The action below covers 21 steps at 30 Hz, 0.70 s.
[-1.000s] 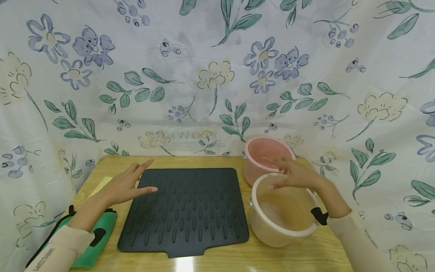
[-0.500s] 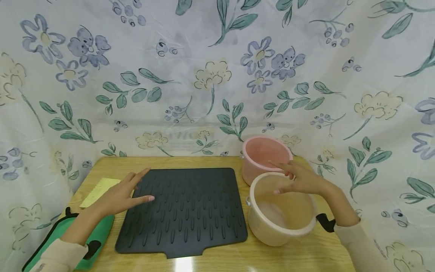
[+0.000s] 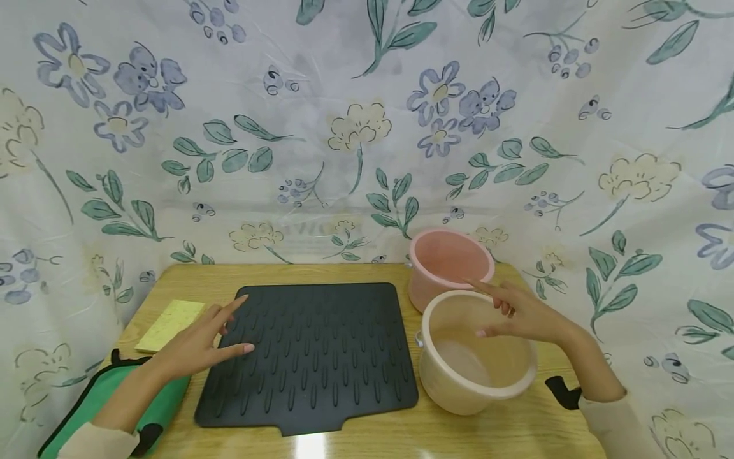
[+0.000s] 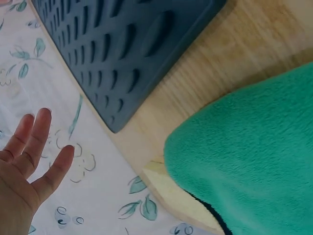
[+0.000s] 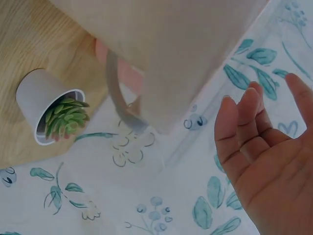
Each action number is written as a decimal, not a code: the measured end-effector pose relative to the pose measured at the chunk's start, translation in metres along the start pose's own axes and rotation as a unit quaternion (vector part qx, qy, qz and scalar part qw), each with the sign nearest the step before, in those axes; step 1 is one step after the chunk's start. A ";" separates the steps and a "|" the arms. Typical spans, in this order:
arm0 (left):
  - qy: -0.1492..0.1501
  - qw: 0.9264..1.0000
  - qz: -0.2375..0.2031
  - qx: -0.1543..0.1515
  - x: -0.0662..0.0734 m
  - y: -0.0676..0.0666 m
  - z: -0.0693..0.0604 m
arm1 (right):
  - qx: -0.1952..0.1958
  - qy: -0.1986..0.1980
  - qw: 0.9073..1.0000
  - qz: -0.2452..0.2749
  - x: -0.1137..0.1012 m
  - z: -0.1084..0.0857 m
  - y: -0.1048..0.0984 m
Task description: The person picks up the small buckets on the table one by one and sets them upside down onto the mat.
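Note:
My left hand (image 3: 195, 344) hovers over the left edge of a dark ridged mat (image 3: 321, 357), its fingers extended and holding nothing. Beneath that forearm lies a green fuzzy cloth (image 3: 109, 389) with black edging, also large in the left wrist view, with a yellow sponge-like sheet (image 3: 172, 325) just behind it. On the other side, my right hand (image 3: 522, 312) is raised above a cream bucket (image 3: 453, 389), fingers loose and nothing in them. Behind the cream bucket stands a pink bucket (image 3: 424, 290); the right index finger points toward its rim.
A small potted succulent (image 5: 66, 117) in a white pot stands on the wooden table (image 5: 29, 29), seen in the right wrist view beside the bucket's handle (image 5: 115, 88). A floral curtain (image 3: 321, 159) hangs behind the table and along both sides.
Both hands have come slightly lower; the left has drifted left and toward the person, the right a little to the right. More of the yellow sheet shows. The buckets and mat stay put.

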State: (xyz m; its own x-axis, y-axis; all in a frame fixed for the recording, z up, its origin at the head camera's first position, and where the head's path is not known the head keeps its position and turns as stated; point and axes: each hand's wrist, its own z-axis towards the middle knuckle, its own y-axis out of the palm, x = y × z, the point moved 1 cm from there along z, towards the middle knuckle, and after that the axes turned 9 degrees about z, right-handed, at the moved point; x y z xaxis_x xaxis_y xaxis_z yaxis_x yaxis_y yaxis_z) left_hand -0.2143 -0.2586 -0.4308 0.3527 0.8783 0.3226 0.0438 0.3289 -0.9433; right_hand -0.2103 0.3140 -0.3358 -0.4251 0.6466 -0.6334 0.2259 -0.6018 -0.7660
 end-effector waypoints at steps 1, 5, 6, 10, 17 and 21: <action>0.002 1.000 -0.002 0.000 -0.001 0.001 -0.001 | 0.001 0.002 1.000 0.002 0.002 -0.003 0.000; 0.002 1.000 -0.014 0.000 -0.003 0.007 -0.006 | 0.007 0.006 1.000 0.011 0.007 -0.012 -0.001; 0.005 1.000 -0.016 0.002 -0.004 0.008 -0.007 | 0.010 0.006 1.000 0.014 0.009 -0.015 -0.001; 0.011 1.000 -0.024 0.007 -0.005 0.010 -0.012 | 0.024 0.002 0.999 0.028 0.015 -0.023 0.000; 0.018 0.998 -0.056 0.003 -0.009 0.018 -0.017 | 0.055 0.039 0.997 0.037 0.024 -0.039 0.001; 0.016 0.997 -0.077 -0.004 -0.012 0.024 -0.021 | 0.070 0.049 0.995 0.050 0.029 -0.046 0.003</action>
State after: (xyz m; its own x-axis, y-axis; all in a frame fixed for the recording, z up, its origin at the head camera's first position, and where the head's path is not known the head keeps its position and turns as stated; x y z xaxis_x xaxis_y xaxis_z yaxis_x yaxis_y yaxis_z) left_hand -0.1977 -0.2681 -0.4592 0.3715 0.8063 0.4603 0.1067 0.4554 -0.8838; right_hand -0.1812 0.3524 -0.3617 -0.3174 0.6181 -0.7192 0.1366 -0.7207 -0.6797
